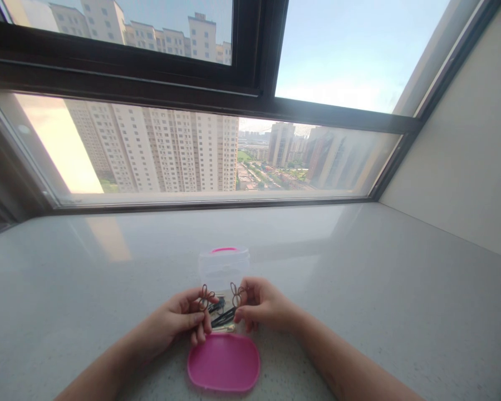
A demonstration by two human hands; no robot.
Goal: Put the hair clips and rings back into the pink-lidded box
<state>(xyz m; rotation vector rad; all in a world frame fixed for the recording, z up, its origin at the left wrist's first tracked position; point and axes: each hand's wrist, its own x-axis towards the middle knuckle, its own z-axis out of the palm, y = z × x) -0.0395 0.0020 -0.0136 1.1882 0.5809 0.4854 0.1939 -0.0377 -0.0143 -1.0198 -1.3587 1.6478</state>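
Clips [204,303], one pinched in the left hand [183,314], one in the right hand [261,305], beyond the tray [224,363], look light and bendable; I'd hold their wire rims gently.

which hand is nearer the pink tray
Left. The left hand has its lower fingertips right at the upper left rim of the pink tray in the picture; the right hand is a little above its upper right end.
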